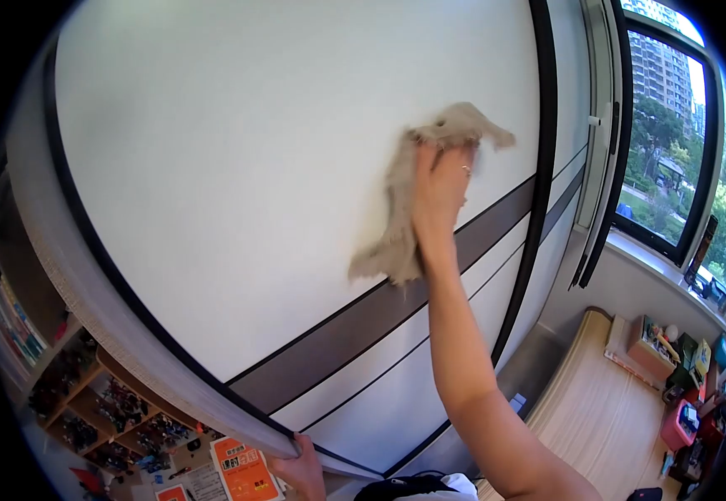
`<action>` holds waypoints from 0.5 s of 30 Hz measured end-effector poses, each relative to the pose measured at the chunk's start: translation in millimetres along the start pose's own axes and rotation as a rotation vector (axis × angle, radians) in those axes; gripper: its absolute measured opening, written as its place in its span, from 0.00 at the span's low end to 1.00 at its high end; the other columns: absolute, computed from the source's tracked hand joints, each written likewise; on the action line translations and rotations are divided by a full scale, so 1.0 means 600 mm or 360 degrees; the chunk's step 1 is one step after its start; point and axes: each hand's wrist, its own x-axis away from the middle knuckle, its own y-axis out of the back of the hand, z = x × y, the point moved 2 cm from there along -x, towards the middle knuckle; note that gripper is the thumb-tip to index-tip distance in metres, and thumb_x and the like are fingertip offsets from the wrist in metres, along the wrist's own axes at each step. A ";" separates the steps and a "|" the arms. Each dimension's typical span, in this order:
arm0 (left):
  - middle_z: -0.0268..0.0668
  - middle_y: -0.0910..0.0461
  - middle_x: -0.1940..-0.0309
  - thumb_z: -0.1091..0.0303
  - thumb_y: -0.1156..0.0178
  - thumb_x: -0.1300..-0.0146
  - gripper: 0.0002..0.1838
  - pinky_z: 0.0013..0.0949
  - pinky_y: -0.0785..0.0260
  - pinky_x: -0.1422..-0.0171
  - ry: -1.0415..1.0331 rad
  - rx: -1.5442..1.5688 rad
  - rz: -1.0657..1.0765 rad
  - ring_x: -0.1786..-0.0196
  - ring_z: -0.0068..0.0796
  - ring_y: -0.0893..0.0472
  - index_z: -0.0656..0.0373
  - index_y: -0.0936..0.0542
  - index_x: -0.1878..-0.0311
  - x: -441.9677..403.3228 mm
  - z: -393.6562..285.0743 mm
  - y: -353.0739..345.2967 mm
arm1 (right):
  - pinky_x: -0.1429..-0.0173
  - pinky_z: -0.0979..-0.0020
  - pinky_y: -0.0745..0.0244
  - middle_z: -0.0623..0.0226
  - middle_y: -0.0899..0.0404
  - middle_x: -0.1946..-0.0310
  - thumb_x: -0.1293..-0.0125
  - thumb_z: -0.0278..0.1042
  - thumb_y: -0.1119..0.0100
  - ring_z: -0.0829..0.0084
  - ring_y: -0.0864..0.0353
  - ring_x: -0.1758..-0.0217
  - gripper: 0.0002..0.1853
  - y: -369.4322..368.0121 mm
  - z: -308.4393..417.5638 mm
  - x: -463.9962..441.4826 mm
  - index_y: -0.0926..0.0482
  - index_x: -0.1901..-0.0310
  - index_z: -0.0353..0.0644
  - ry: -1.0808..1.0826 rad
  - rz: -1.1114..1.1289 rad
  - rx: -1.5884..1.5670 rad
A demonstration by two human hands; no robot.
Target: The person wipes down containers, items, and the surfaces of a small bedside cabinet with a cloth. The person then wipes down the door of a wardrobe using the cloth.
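My right hand (442,188) presses a beige cloth (398,225) against the white sliding wardrobe door (254,167). The cloth is bunched under my fingers, and its ragged ends hang out to the left and above. A ring shows on one finger. This hand is just above the brown stripe (338,346) that crosses the door. Low in the view, my left hand (300,469) grips the wardrobe's side edge (250,413), its fingers partly cut off by the frame.
At lower left are shelf compartments (117,405) with small figures, and orange books (246,472) on a desk. An open window (659,134) is at right. Below it, a light wooden surface (580,409) bears boxes and a pink container (678,424).
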 end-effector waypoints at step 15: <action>0.52 0.18 0.67 0.77 0.31 0.53 0.17 0.43 0.24 0.59 -0.0105 0.0078 -0.0066 0.64 0.47 0.15 0.75 0.22 0.60 -0.004 0.003 0.004 | 0.36 0.47 0.39 0.47 0.22 0.57 0.40 0.37 0.40 0.47 0.28 0.49 0.15 -0.019 0.119 -0.054 0.21 0.57 0.34 0.0382 -0.0139 -0.0275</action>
